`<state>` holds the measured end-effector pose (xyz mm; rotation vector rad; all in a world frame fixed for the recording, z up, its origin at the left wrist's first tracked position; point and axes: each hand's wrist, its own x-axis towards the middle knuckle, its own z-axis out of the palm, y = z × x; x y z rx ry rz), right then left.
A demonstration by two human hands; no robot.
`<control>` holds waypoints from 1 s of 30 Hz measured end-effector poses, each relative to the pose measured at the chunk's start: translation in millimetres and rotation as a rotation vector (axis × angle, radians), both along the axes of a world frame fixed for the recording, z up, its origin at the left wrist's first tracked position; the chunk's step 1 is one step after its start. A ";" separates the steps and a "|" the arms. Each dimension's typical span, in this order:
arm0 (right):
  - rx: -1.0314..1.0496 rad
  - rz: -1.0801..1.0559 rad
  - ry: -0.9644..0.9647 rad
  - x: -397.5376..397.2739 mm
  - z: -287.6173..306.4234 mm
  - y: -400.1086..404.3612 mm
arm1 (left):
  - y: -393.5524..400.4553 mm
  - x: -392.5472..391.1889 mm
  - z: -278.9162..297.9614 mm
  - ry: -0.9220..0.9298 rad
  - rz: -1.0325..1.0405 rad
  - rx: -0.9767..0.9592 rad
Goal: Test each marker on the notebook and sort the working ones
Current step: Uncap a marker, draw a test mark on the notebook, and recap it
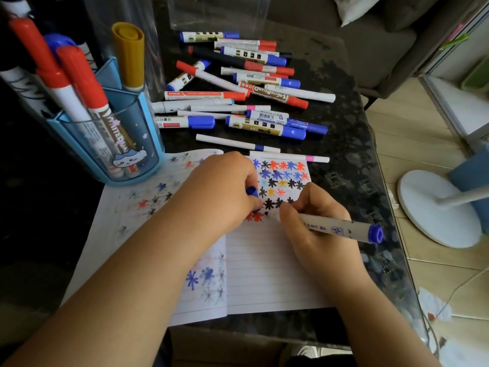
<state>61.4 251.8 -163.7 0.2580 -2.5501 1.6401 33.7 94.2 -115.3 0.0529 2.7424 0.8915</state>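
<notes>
I'm over a dark speckled table (352,144) with pale floor tiles (412,133) at right, a white round fan base (434,207) on them, a blue pen holder (111,144) of markers at upper left, and a pile of loose markers (238,83) at upper centre. My right hand (315,229) curls tight around a white marker (341,229), blue end pointing right, tip on the open notebook (264,271) at centre. My left hand (225,192) lies knuckles-up on the page, fingers pinching a blue cap (252,193).
</notes>
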 end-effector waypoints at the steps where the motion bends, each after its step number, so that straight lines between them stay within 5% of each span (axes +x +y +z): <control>1: -0.004 0.000 0.001 0.1 0.5 0.6 | -0.1 0.1 0.0 -0.001 0.003 0.001; 30: -0.030 -0.046 -0.005 0.5 4.1 1.2 | -3.0 -2.0 -8.5 0.049 0.008 0.061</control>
